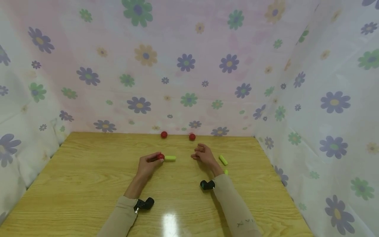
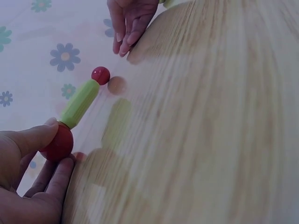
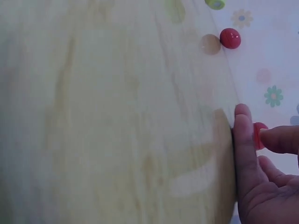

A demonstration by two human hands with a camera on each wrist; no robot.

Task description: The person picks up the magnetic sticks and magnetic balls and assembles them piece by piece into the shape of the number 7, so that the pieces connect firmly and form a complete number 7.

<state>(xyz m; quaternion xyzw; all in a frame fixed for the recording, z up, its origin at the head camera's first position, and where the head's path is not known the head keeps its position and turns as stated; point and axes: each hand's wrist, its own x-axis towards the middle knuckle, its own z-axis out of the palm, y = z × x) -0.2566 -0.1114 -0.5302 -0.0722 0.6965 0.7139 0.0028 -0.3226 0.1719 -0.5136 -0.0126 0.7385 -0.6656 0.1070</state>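
Note:
My left hand (image 1: 147,167) pinches a red ball (image 2: 58,142) between thumb and fingers, low over the wooden table. A light green stick (image 1: 170,158) extends from that ball to the right, its end against it. My right hand (image 1: 205,155) is held just above the table, fingers loosely bent, nothing in its grasp. Beyond its fingertips a red ball (image 1: 192,137) sits at the table's back edge; in the right wrist view this ball shows behind the finger and thumb. Another red ball (image 1: 164,134) lies further left along the back edge.
A green stick (image 1: 223,160) lies right of my right wrist, and a second green stick (image 1: 226,172) is partly hidden by that forearm. Flower-patterned sheeting (image 1: 189,82) encloses the wooden table (image 1: 94,171) at the back and sides.

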